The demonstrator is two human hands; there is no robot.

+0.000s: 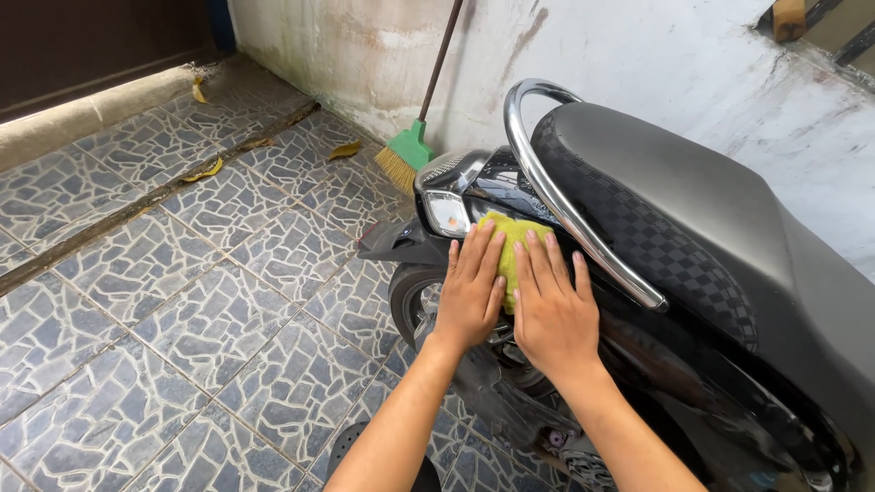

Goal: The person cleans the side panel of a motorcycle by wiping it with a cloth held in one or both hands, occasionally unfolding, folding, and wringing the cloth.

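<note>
Scooter [693,273], black, parked on stone-pattern tile floor [182,301] close to stained white wall [638,55]; rear end seen from above. Seat [674,191] dark w/ checkered edge; chrome grab rail [556,182] curved round it. Tail light [447,212] just left of hands; rear wheel [415,296] partly seen below. Green broom [408,150] leaned on wall behind. Yellow-green cloth [512,239] pressed flat on glossy rear side panel, under rail. Left hand [471,290] & right hand [553,314] laid side by side, fingers straight & spread, palms down on cloth; nothing clasped, cloth only pinned under fingers. Step judged: wiping of rear bodywork, mid-stroke. Next move judged to call for even pressure, cloth kept flat under both palms, rail & light edge cleared.
</note>
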